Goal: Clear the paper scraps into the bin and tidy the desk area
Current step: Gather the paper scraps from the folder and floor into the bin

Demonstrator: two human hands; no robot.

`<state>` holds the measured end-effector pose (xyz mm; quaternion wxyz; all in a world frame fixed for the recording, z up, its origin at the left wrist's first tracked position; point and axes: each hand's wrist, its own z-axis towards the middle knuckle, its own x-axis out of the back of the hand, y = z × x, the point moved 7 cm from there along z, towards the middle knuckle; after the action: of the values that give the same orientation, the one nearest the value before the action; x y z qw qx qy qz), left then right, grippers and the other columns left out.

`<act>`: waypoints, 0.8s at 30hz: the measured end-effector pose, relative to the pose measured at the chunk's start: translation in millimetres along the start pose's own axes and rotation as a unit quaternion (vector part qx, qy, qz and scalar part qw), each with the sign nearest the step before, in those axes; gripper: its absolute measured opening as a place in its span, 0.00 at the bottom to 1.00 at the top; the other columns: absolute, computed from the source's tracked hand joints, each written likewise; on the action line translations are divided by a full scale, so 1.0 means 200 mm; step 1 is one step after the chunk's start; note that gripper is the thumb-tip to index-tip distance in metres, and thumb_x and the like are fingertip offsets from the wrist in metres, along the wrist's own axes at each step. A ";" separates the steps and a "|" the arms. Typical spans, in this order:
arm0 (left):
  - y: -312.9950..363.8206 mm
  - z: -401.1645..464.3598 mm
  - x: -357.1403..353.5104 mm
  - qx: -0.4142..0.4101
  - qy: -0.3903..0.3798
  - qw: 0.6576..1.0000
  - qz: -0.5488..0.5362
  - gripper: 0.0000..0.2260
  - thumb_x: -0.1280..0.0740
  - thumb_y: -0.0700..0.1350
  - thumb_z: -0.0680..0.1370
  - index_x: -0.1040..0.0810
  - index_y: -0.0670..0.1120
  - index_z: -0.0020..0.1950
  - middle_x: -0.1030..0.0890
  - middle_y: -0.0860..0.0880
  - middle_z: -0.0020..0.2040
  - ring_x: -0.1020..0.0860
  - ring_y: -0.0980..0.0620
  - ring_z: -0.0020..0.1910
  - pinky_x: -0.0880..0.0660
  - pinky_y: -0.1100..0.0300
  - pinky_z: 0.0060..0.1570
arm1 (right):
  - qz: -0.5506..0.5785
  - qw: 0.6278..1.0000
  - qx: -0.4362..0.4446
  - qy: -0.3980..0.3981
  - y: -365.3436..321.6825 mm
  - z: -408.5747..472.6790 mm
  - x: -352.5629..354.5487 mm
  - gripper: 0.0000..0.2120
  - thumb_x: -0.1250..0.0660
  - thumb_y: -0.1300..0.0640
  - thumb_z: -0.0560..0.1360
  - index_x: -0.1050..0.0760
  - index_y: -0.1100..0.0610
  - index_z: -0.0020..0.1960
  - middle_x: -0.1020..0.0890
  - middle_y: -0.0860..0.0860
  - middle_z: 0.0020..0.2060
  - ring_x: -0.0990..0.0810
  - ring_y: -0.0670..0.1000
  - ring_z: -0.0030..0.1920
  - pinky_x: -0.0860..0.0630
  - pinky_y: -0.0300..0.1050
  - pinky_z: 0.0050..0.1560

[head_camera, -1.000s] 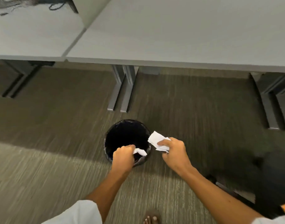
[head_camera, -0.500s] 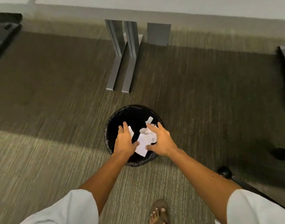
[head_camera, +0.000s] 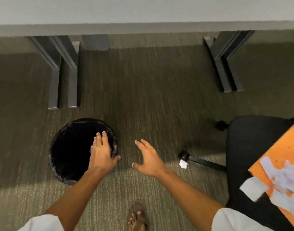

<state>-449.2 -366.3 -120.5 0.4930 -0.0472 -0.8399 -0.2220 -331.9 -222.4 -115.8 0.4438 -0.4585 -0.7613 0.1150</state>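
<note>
A round black bin [head_camera: 59,144] with a dark liner stands on the carpet at the lower left; its inside is too dark to see. My left hand [head_camera: 103,154] hovers over the bin's right rim, fingers spread and empty. My right hand [head_camera: 148,159] is open above the carpet just right of the bin, holding nothing. A small white paper scrap [head_camera: 183,163] lies on the floor beside a chair castor. More white paper scraps [head_camera: 282,182] rest on an orange sheet [head_camera: 286,147] at the right edge.
A grey desk [head_camera: 143,12] runs along the top, with metal legs [head_camera: 63,75] at left and another pair [head_camera: 226,64] at right. A black office chair [head_camera: 246,147] stands at right, its base arm [head_camera: 204,162] reaching toward my hands. My sandalled foot [head_camera: 138,217] is below.
Both hands held paper scraps over the bin and let them drop in; now both are empty and spread. The view has swung right, bringing the chair and orange sheet into sight.
</note>
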 end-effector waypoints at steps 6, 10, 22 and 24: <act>0.65 -0.10 -0.16 -0.115 -0.022 0.991 0.061 0.51 0.27 0.56 0.72 0.59 0.41 0.79 0.55 0.40 0.80 0.53 0.41 0.79 0.46 0.48 0.77 | -0.022 0.996 -0.014 0.091 0.41 -0.32 0.34 0.41 0.28 0.50 0.73 0.47 0.49 0.79 0.46 0.49 0.79 0.45 0.54 0.77 0.38 0.53 0.75; 1.17 -0.26 -0.28 -0.221 -0.022 0.971 0.092 0.47 0.30 0.57 0.75 0.58 0.40 0.79 0.54 0.39 0.80 0.53 0.42 0.79 0.46 0.49 0.77 | -0.034 0.986 -0.007 0.165 0.68 -0.59 0.66 0.37 0.29 0.50 0.73 0.43 0.51 0.77 0.40 0.49 0.76 0.40 0.54 0.75 0.34 0.53 0.72; 2.47 -0.86 -0.81 -0.469 -0.113 0.832 0.275 0.64 0.30 0.73 0.61 0.69 0.47 0.77 0.65 0.42 0.79 0.65 0.39 0.77 0.52 0.41 0.77 | -0.052 0.940 -0.143 0.304 1.84 -1.62 1.42 0.41 0.28 0.38 0.67 0.39 0.50 0.74 0.33 0.49 0.73 0.34 0.53 0.72 0.30 0.50 0.65; 2.56 -0.94 -0.92 -0.477 -0.134 0.809 0.317 0.68 0.28 0.73 0.57 0.75 0.51 0.75 0.71 0.41 0.77 0.69 0.37 0.75 0.58 0.39 0.76 | -0.052 0.939 -0.187 0.283 2.05 -1.76 1.44 0.49 0.26 0.36 0.63 0.44 0.50 0.76 0.40 0.50 0.76 0.40 0.55 0.75 0.31 0.53 0.66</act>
<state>-51.2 40.7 -31.5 0.3342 -0.5692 -0.6244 -0.4176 135.3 153.4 13.8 0.5526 -0.5065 -0.6349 -0.1871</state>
